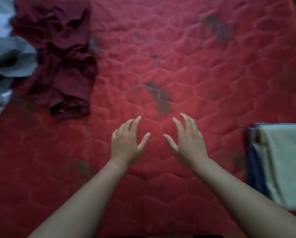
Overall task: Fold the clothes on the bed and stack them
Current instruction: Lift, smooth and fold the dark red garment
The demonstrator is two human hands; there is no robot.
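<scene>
Our left hand (pixel 126 143) and right hand (pixel 188 143) hover over the bare middle of the bed (pixel 195 66), fingers spread, holding nothing. The crumpled maroon garment (pixel 63 66) lies toward the far left corner, nearer our left hand; the folded stack (pixel 284 165) sits at the right edge.

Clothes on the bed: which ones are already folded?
The pale green piece on top of a blue one, stacked flat at the right edge. The maroon garment and grey garment at left lie crumpled.
</scene>
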